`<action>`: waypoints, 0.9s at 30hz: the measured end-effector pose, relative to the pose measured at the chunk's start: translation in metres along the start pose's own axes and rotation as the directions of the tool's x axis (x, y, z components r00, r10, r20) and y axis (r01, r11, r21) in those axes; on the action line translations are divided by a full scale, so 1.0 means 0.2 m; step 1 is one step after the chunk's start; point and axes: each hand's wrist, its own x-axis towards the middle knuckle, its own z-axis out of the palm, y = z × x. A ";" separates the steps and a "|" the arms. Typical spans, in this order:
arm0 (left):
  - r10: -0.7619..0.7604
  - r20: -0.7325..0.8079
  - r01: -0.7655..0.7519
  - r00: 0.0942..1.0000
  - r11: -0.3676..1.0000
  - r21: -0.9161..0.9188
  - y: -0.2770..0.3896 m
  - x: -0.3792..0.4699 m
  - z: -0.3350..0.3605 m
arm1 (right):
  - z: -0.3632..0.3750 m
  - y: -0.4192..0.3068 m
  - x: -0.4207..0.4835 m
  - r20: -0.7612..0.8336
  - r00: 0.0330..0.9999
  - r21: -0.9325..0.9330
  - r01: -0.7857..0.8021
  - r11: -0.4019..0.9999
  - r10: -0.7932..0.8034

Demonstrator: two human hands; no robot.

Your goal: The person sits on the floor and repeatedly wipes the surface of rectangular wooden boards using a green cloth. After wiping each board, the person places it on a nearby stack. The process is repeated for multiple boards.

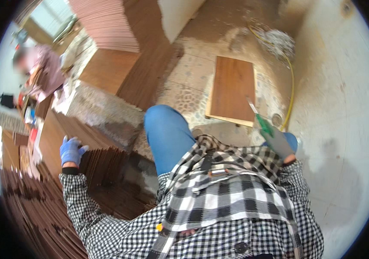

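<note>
My left hand (71, 151), in a blue glove, rests with its fingers apart on the edge of a stack of thin brown wood sheets (101, 162) at my left. My right hand (276, 140), in a grey-green glove, is closed around the green handle of a narrow-bladed tool (253, 106), perhaps a knife. Its pale blade points up and left, over the right edge of a reddish-brown wooden board (233, 87). That board lies low in front of me, with a paler layer showing along its near and left edges.
Tall stacks of pinkish sheets (106, 26) and brown sheets (148, 64) stand ahead on the left. A person (46, 69) is at work at the far left. A yellow hose (292, 94) runs along the right wall (340, 97), near whitish scrap (278, 40).
</note>
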 end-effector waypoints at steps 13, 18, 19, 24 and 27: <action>0.501 0.362 0.415 0.786 0.006 -0.910 2.38 0.47 0.28 | 0.18 -0.08 0.20 0.130 0.992 -0.498 0.061 0.865 0.005; 0.337 0.417 0.270 0.844 0.405 -0.874 2.65 0.60 0.77 | 0.17 -0.12 0.00 0.129 0.992 -0.525 0.063 0.849 0.006; 0.322 0.360 0.168 0.876 0.495 -0.852 2.67 0.60 0.77 | 0.11 -0.07 0.02 0.028 0.992 -0.480 -0.092 0.872 0.120; 0.312 0.336 0.095 0.889 0.591 -0.801 2.76 0.50 0.63 | 0.00 0.02 -0.25 0.246 0.969 -0.572 0.138 0.809 0.009; 0.288 0.331 0.118 0.898 0.568 -0.814 2.76 0.53 0.68 | -0.16 0.07 -0.14 0.044 0.979 -0.627 -0.128 0.768 0.199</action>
